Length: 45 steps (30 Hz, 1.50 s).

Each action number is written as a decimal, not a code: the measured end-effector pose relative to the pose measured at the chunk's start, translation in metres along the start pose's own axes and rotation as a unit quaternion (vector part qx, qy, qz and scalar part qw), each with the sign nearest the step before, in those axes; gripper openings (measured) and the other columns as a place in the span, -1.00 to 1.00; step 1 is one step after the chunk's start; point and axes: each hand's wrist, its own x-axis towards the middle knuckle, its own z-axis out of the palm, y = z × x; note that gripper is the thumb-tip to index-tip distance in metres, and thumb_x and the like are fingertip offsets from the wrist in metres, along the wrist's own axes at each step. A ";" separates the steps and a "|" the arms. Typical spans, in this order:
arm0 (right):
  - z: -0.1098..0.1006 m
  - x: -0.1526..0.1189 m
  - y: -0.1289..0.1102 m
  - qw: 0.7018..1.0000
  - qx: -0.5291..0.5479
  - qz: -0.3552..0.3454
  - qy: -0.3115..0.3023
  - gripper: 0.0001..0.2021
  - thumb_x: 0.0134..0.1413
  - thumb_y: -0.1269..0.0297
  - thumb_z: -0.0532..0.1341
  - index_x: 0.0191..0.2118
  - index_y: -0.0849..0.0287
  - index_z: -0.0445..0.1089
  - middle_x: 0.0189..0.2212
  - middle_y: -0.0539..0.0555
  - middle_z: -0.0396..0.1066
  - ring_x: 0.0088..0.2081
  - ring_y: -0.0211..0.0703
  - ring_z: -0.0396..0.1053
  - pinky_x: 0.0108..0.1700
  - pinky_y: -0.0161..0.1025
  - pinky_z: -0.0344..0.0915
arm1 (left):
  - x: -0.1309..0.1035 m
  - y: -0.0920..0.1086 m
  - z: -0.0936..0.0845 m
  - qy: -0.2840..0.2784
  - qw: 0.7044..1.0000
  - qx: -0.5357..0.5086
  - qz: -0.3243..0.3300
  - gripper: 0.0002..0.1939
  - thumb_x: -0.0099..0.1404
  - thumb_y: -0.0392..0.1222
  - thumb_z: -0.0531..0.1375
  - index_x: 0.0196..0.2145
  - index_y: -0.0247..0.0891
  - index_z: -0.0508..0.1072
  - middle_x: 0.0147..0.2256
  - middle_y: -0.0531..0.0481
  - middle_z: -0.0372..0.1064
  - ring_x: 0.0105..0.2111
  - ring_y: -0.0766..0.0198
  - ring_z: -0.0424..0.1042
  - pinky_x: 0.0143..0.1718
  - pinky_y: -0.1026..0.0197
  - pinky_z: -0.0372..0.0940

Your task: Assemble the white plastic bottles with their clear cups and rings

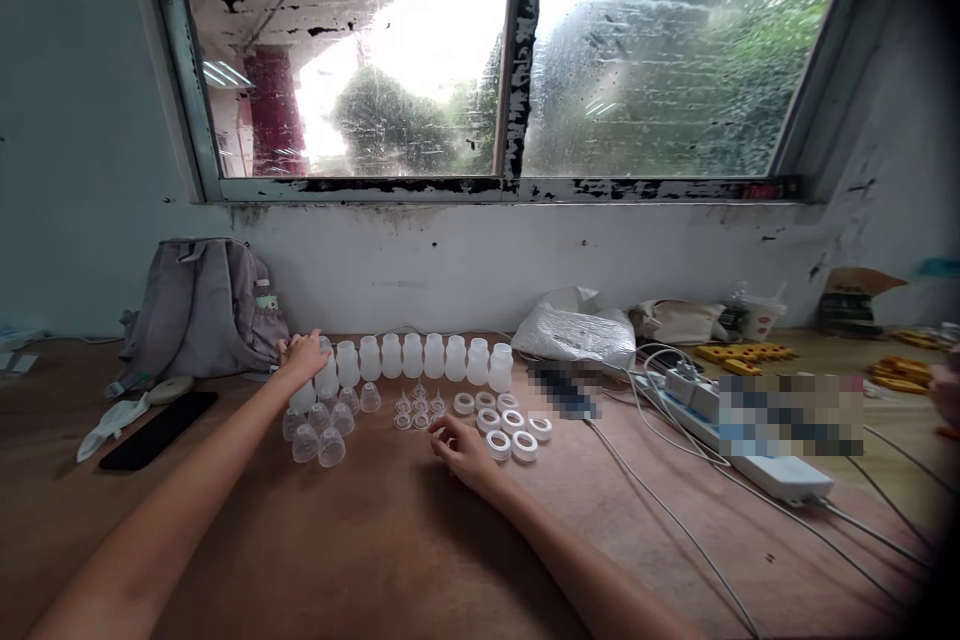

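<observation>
My left hand [304, 358] reaches to the left end of a row of frosted baby bottles [412, 357], its fingers closed around the top of a bottle [326, 380]. Part of that grip is hidden. Below it stand several clear dome-shaped caps [331, 446]. My right hand [466, 452] rests on the table, fingers loosely bent and apart, with nothing visible in them. It lies between a cluster of clear bottle nipples [420, 408] and several white screw rings [524, 447].
A grey backpack [202, 305] and a black phone [159, 431] are at the left. To the right lie a silver bag [576, 330], a white power strip [780, 475] with trailing cables, and yellow plastic parts [742, 355]. Another person's hand [946, 395] shows at the right edge.
</observation>
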 end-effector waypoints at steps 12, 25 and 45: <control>-0.026 0.012 0.006 0.966 -0.236 -0.064 0.088 -0.86 -0.04 0.36 0.03 -0.37 0.13 0.31 -0.52 0.00 0.33 -0.51 -0.26 0.24 -0.44 -0.35 0.07 | -0.110 0.108 0.011 0.022 0.956 -0.187 0.227 -0.68 0.20 -0.04 -0.03 -0.22 -0.24 0.36 -0.26 -0.13 0.35 -0.22 0.12 0.26 -0.19 0.13 0.08; -0.086 0.022 0.004 0.894 -0.406 0.180 0.063 -0.86 -0.10 0.26 0.09 -0.45 0.15 0.36 -0.44 0.08 0.38 -0.37 -0.16 0.29 -0.48 -0.34 -0.03 | -0.141 0.153 0.055 0.019 0.929 -0.229 0.291 -0.81 0.23 -0.19 -0.02 -0.34 -0.23 0.38 -0.34 -0.05 0.37 -0.30 0.19 0.29 -0.24 0.17 0.10; -0.027 0.009 -0.004 0.956 -0.216 -0.178 -0.089 -0.90 0.02 0.40 0.08 -0.35 0.14 0.32 -0.24 0.08 0.30 -0.19 -0.18 0.26 -0.16 -0.27 0.16 | -0.133 0.103 0.061 0.065 0.885 -0.395 0.237 -0.74 0.26 -0.18 -0.10 -0.20 -0.23 0.32 -0.26 -0.07 0.35 -0.21 0.23 0.31 -0.18 0.18 0.20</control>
